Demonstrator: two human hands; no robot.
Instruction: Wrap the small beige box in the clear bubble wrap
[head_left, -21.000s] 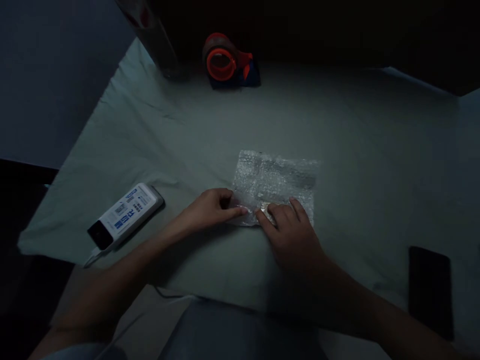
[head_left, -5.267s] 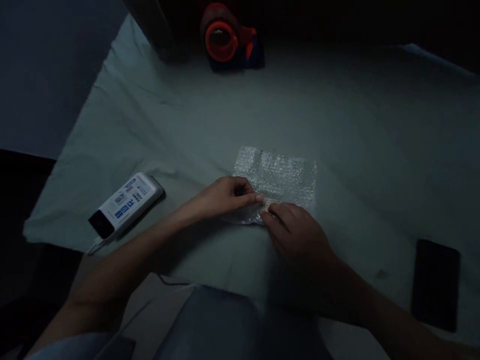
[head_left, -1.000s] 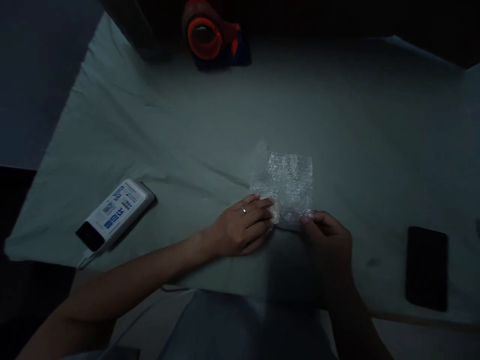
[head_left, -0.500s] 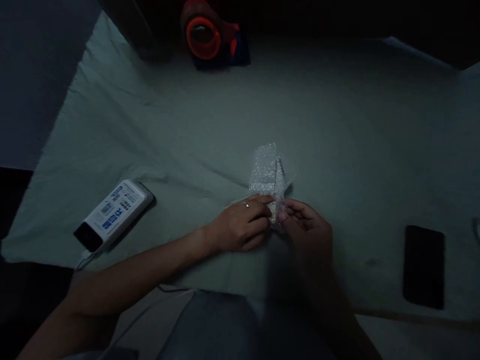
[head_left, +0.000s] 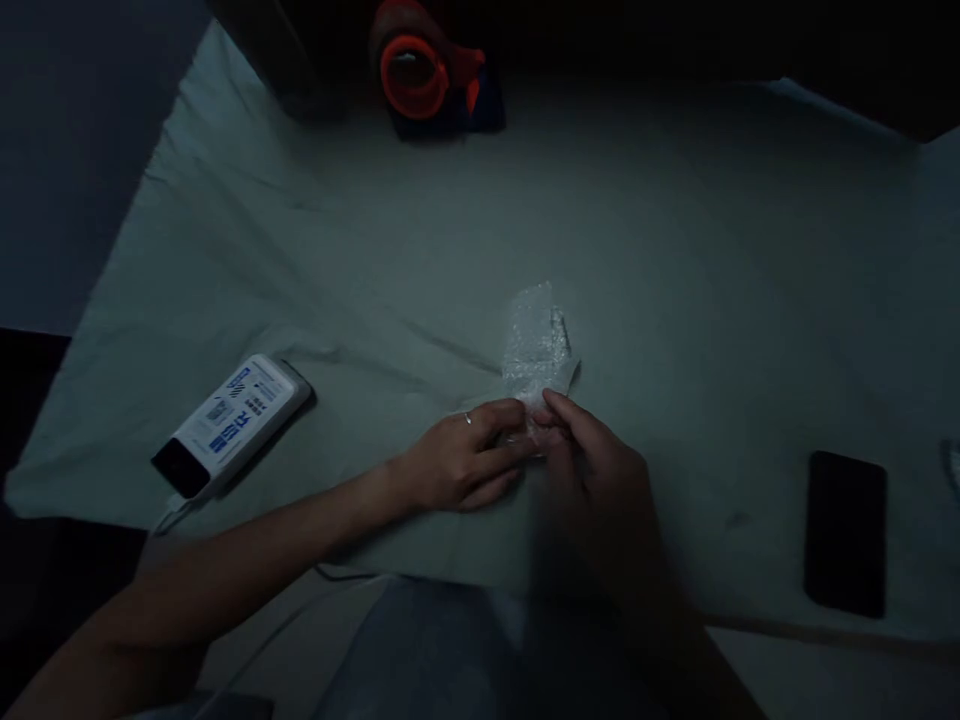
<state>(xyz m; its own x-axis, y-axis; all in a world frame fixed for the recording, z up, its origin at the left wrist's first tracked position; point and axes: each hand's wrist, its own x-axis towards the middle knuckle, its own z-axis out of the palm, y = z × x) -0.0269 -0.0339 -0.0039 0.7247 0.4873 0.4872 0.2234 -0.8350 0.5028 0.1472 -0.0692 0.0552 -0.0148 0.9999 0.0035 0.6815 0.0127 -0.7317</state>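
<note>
A piece of clear bubble wrap (head_left: 531, 335) lies on the pale green cloth in front of me, its far end flat and its near end bunched between my hands. My left hand (head_left: 472, 455), with a ring on one finger, presses on the near left edge with its fingers closed on the wrap. From the right, my right hand (head_left: 600, 460) pinches the near right part between thumb and fingers. Whether anything is inside the wrap I cannot make out.
On the left lies a white power bank (head_left: 236, 420) with blue print and a cable plugged in. A dark phone (head_left: 846, 533) rests at the right. An orange-red tape dispenser (head_left: 416, 80) stands at the back. The cloth (head_left: 675, 250) has creases.
My right hand has moved left over the near part of the bubble wrap, folding its right side inward. My left hand has drawn back slightly to the left.
</note>
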